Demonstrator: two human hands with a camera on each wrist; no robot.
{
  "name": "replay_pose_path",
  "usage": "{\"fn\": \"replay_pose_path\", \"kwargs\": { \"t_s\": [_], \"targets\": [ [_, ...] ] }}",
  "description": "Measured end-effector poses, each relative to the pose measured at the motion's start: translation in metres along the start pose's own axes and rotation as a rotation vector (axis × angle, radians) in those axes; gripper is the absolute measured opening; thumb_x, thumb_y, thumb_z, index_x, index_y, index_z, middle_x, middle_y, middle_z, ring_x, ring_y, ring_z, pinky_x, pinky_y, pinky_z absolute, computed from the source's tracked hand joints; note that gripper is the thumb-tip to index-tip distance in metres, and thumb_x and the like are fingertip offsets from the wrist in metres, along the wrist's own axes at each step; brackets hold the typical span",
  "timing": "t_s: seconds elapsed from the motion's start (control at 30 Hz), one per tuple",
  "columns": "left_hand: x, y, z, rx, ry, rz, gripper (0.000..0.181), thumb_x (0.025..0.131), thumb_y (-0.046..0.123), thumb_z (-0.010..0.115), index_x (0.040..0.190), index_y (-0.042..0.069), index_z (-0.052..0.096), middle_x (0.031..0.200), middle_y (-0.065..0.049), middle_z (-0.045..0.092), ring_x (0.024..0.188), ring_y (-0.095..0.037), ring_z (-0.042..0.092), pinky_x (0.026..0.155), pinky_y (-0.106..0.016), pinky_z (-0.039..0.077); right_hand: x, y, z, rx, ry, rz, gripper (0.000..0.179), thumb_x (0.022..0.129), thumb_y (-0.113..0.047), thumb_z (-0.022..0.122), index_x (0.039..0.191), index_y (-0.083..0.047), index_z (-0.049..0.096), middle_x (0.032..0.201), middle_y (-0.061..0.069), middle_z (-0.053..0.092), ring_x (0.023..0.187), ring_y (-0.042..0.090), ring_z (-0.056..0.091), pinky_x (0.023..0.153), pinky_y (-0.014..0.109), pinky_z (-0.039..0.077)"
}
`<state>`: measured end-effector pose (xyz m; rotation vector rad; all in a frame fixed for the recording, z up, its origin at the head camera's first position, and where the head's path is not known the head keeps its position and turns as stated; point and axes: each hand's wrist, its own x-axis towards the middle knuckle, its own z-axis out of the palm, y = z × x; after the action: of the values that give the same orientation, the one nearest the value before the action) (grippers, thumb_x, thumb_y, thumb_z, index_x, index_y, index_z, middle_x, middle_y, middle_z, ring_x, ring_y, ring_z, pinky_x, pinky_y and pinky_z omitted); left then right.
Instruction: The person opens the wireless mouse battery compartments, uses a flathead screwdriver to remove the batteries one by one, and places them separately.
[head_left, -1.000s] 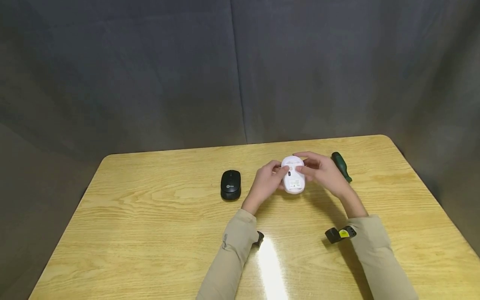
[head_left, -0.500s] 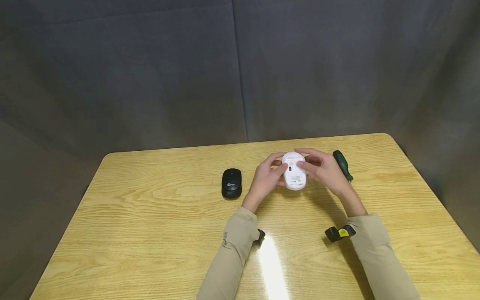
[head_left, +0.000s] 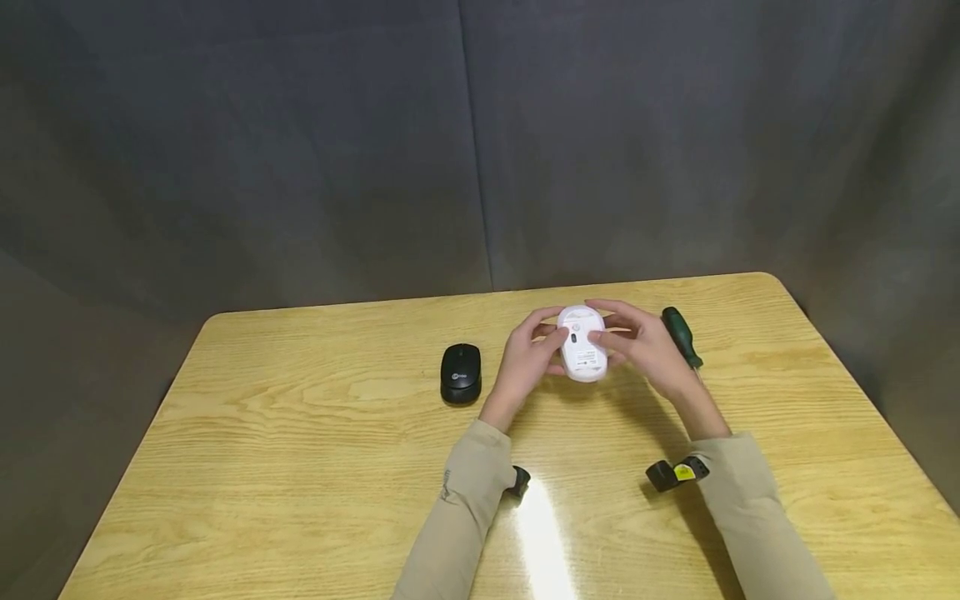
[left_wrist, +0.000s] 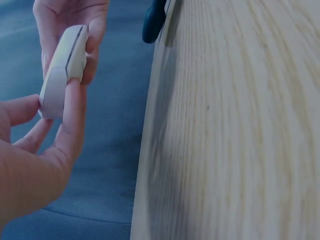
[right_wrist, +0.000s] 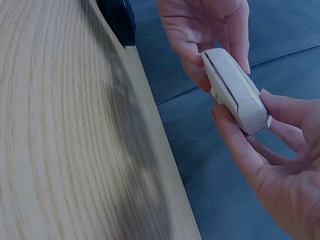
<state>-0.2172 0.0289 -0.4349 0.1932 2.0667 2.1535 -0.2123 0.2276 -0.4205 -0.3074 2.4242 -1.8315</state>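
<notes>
A white computer mouse (head_left: 583, 354) is held up above the table with its underside, label and small dark switch turned toward the head camera. My left hand (head_left: 527, 354) grips its left side, thumb on the underside and fingers behind. From the other side my right hand (head_left: 647, 346) pinches it the same way, thumb on the underside. In the left wrist view the mouse (left_wrist: 62, 75) appears edge-on between both hands, a dark seam running along its side. The right wrist view shows the mouse's (right_wrist: 235, 92) other edge with fingertips on both faces.
A black computer mouse (head_left: 461, 374) lies on the wooden table (head_left: 315, 467) to the left of my hands. Right of them, near the back, lies a green-handled screwdriver (head_left: 679, 335). A dark grey curtain (head_left: 337, 150) hangs behind the table.
The white mouse has tilted slightly, so its underside faces the head camera more fully. Both hands keep their grip on it, with small finger shifts.
</notes>
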Motion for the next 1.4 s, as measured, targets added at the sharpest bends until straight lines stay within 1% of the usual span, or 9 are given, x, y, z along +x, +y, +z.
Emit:
{"fn": "replay_pose_path", "kwargs": {
  "t_s": [0.2,0.33,0.4,0.6,0.77,0.83,1.03,1.23,1.4],
  "targets": [
    [-0.002,0.001,0.001,-0.019,0.029,-0.012,0.034,0.102,0.008,0.063,0.136,0.005,0.064,0.123,-0.015,0.064,0.089,-0.019,0.065,0.062,-0.031,0.061,0.0,0.002,0.005,-0.017,0.032,-0.008,0.051,0.1,-0.011,0.069,0.148,0.0,0.054,0.131,0.029,0.062,0.102,0.014,0.065,0.071,0.029,0.06],
    [-0.003,0.0,0.002,-0.014,0.033,-0.013,0.037,0.099,0.007,0.066,0.136,0.005,0.064,0.124,-0.015,0.064,0.091,-0.02,0.066,0.066,-0.034,0.062,-0.001,0.001,0.006,-0.048,0.048,-0.014,0.051,0.1,-0.012,0.07,0.148,0.0,0.055,0.13,0.029,0.064,0.102,0.016,0.065,0.071,0.028,0.06],
    [-0.002,0.0,0.002,-0.012,0.032,-0.011,0.039,0.098,0.006,0.068,0.136,0.005,0.064,0.125,-0.014,0.064,0.092,-0.019,0.067,0.068,-0.036,0.062,-0.002,0.0,0.006,-0.058,0.059,-0.01,0.052,0.1,-0.013,0.07,0.148,0.0,0.054,0.129,0.029,0.064,0.101,0.015,0.065,0.071,0.027,0.059],
    [-0.001,-0.001,0.005,-0.02,0.038,-0.012,0.042,0.096,0.006,0.07,0.137,0.003,0.063,0.128,-0.013,0.062,0.09,-0.016,0.067,0.069,-0.034,0.062,-0.003,-0.002,0.006,-0.009,0.09,0.011,0.051,0.1,-0.011,0.069,0.146,0.004,0.055,0.125,0.032,0.064,0.091,0.008,0.067,0.07,0.028,0.06],
    [-0.001,-0.001,0.004,-0.011,0.045,-0.004,0.039,0.097,0.008,0.071,0.135,0.005,0.065,0.128,-0.011,0.062,0.086,-0.016,0.066,0.075,-0.043,0.063,-0.002,-0.002,0.008,0.001,0.113,0.019,0.049,0.1,-0.012,0.069,0.145,0.003,0.057,0.123,0.031,0.065,0.09,0.008,0.068,0.071,0.029,0.061],
    [-0.001,0.0,0.004,-0.003,0.047,-0.001,0.038,0.097,0.009,0.071,0.134,0.006,0.066,0.128,-0.011,0.062,0.085,-0.016,0.066,0.076,-0.044,0.062,-0.002,-0.003,0.008,-0.004,0.121,0.017,0.049,0.1,-0.012,0.07,0.144,0.003,0.057,0.123,0.031,0.066,0.089,0.008,0.068,0.071,0.029,0.061],
    [0.0,0.0,0.004,0.013,0.059,-0.002,0.036,0.097,0.009,0.071,0.133,0.008,0.068,0.125,-0.009,0.063,0.081,-0.015,0.065,0.074,-0.042,0.063,-0.002,-0.004,0.01,-0.011,0.137,0.004,0.048,0.1,-0.011,0.07,0.143,0.004,0.058,0.121,0.032,0.067,0.088,0.005,0.068,0.069,0.026,0.06],
    [0.001,-0.002,0.005,0.011,0.075,0.003,0.036,0.096,0.008,0.072,0.132,0.007,0.069,0.122,-0.008,0.065,0.079,-0.015,0.066,0.074,-0.044,0.063,-0.001,-0.002,0.011,-0.021,0.155,0.006,0.046,0.1,-0.011,0.07,0.142,0.005,0.06,0.119,0.032,0.068,0.086,0.004,0.068,0.069,0.028,0.061],
    [-0.001,-0.002,0.007,-0.027,0.052,-0.013,0.036,0.095,0.006,0.073,0.13,0.003,0.068,0.122,-0.01,0.064,0.081,-0.016,0.067,0.066,-0.032,0.062,0.001,0.0,0.011,-0.077,0.207,0.013,0.041,0.101,-0.016,0.069,0.135,0.007,0.064,0.108,0.026,0.072,0.078,0.004,0.068,0.064,0.031,0.062]
  ]
}}
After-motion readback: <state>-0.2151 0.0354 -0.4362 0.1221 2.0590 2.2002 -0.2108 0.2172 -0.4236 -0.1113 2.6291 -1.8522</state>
